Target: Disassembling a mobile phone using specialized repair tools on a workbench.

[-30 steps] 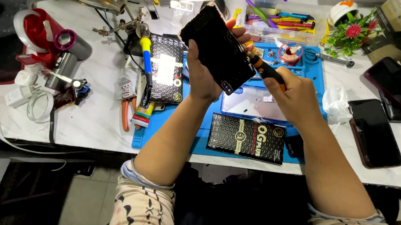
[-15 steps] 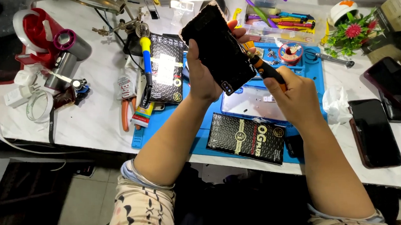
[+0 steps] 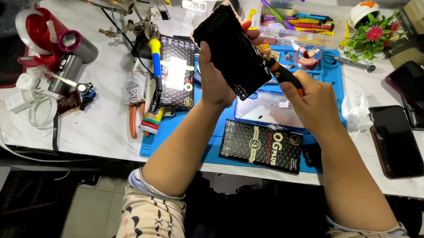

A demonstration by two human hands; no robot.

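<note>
2 hands [image 3: 264, 84] grip phone [image 3: 232, 49] and screwdriver [image 3: 282, 73].

Single view: head camera, looking steeply down and forward from above person's lap, close to both forearms. Faces across bench [image 3: 99, 121] toward its far edge; near edge crosses frame's lower half, floor visible below at left. Blue mat [image 3: 214, 148] sits mid-frame. No second view.

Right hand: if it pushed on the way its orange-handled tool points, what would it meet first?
The right hand aims its tool up-left at the black phone in the left hand; the tip looks already against the phone's edge, though depth is unclear.
</note>
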